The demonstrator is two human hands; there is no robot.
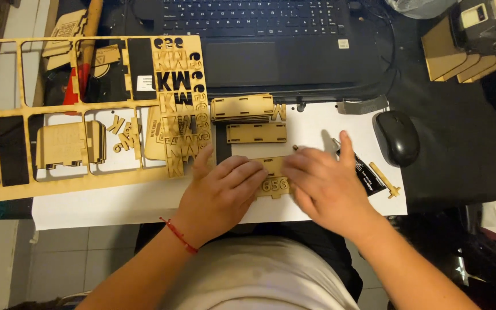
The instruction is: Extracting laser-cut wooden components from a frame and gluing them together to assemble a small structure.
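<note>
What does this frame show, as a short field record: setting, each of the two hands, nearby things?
setting: white sheet over a dark desk, seen from above
left hand: flat on a small laser-cut wooden panel with cut-out digits
right hand: blurred, fingers spread, touching the same panel's right end
left of hands: large cut plywood sheet with letter shapes
above hands: stack of slotted wooden strips, laptop
right of hands: black mouse, small wooden stick

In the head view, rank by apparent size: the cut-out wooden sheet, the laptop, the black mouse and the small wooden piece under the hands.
1. Cut-out wooden sheet and laptop: similar, laptop cropped, unranked.
2. Black mouse.
3. Small wooden piece, partly covered by the left hand and right hand.
</note>
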